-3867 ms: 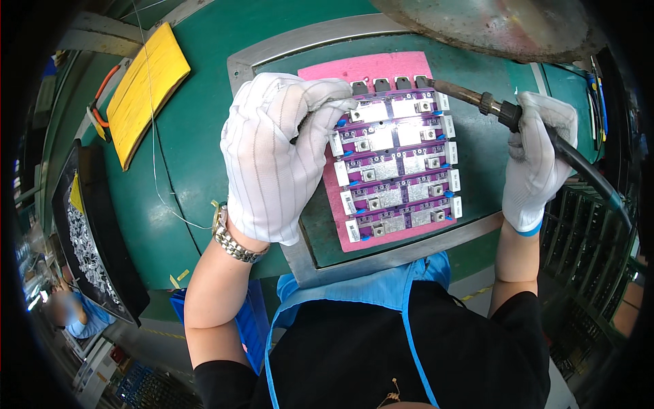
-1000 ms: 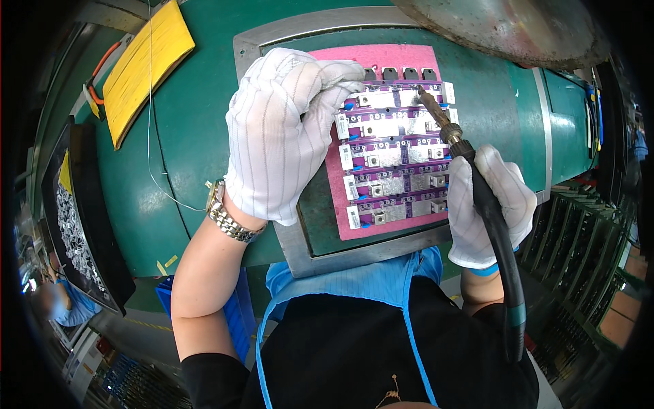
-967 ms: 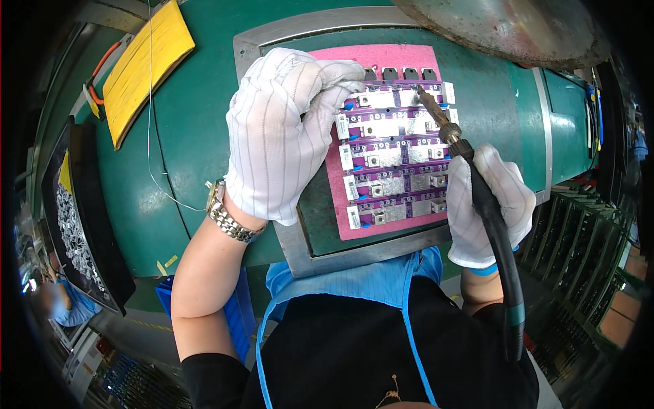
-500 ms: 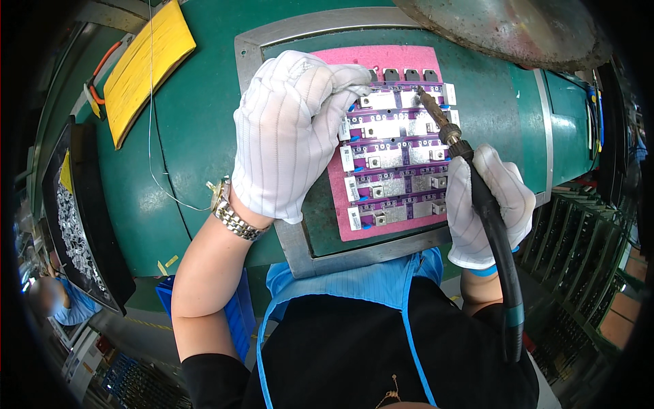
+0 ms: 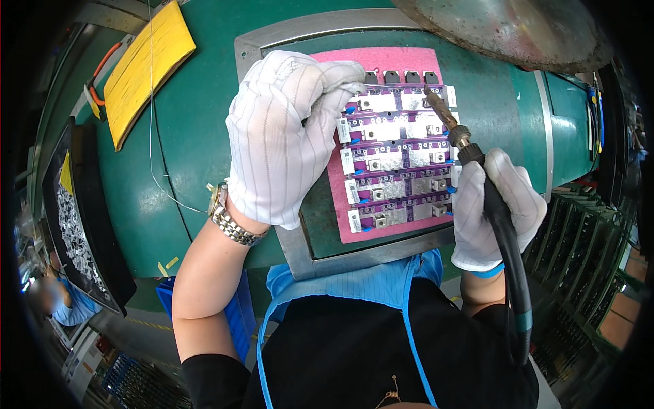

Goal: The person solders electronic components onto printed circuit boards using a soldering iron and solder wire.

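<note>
In the upper middle of the frame we see a purple circuit board panel (image 5: pixel 398 163) with rows of silvery parts, lying on a pink mat (image 5: pixel 402 61) inside a grey metal frame (image 5: pixel 306 252) on the green table (image 5: pixel 170 157). Our right hand (image 5: pixel 494 208), in a white glove at the right of the frame, is closed around the black handle of a soldering iron (image 5: pixel 477 170), whose brass tip rests at the panel's upper right corner. Our left hand (image 5: pixel 286 136), also gloved, lies curled over the panel's upper left edge, fingertips pressed down there; we cannot tell whether it pinches anything. A metal wristwatch (image 5: pixel 228 221) sits on that wrist. A yellow pad (image 5: pixel 146 65) lies in the upper left, and a black tray (image 5: pixel 75 218) of small metal parts stands at the left edge.
</note>
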Demonstrator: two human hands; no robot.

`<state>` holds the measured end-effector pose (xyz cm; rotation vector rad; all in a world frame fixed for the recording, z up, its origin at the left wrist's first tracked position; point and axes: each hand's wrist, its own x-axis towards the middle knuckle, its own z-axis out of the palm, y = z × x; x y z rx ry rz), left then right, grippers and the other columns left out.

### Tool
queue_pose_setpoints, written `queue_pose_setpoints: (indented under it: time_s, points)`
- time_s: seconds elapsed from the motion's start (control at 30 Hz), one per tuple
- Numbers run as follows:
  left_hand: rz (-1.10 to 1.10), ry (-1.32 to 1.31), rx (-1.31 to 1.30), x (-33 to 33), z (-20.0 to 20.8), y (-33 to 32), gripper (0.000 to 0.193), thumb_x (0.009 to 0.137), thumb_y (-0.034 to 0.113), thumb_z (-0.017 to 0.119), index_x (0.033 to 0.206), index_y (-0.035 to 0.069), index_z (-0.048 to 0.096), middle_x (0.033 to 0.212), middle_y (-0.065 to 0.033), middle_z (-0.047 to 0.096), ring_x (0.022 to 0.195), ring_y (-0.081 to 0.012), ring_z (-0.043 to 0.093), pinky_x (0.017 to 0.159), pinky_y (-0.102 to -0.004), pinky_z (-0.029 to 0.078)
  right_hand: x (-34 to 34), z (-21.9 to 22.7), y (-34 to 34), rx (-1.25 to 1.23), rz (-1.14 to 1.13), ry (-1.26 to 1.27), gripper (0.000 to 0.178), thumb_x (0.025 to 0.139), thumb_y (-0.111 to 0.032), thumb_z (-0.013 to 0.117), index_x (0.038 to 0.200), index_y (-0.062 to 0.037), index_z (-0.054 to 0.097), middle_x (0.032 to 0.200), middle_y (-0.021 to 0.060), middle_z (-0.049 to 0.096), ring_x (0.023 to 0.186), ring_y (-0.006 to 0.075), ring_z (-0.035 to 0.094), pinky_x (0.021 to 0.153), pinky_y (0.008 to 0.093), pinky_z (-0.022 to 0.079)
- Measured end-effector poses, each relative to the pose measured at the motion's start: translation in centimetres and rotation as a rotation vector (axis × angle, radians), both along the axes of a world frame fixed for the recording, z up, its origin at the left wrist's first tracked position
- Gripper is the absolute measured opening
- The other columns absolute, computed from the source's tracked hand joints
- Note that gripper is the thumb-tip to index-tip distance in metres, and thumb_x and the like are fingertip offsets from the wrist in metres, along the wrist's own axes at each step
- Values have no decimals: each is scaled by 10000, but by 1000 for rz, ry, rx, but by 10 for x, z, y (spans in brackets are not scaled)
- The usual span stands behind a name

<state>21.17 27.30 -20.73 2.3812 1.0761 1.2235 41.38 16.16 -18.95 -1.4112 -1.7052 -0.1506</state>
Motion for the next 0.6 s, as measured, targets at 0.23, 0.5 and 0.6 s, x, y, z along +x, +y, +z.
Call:
queue_pose_setpoints:
  time_s: [0.23, 0.5, 0.6]
  points:
    - [10, 104, -12, -1, 3, -1, 139, 825, 69, 722, 959, 105, 730, 869, -51, 684, 811, -219, 643, 693, -308, 515, -1, 4, 0, -81, 21, 58, 257, 875, -21, 622, 1126, 9, 576, 714, 114, 620, 558, 132, 570, 561, 274, 489]
    - [-13, 115, 32, 0, -1, 0, 142, 818, 81, 728, 956, 116, 737, 879, -20, 707, 817, -210, 637, 729, -310, 515, 12, 8, 7, -121, -229, 662, 168, 913, -45, 631, 1060, 14, 579, 990, 135, 640, 488, 67, 504, 461, 195, 397]
    - [-16, 102, 0, 2, 1, -2, 150, 814, 79, 730, 959, 114, 738, 883, -23, 709, 818, -208, 639, 727, -309, 515, 15, 9, 13, -201, -252, 762, 181, 902, -70, 662, 1046, 18, 595, 935, 117, 658, 508, 70, 518, 454, 193, 391]
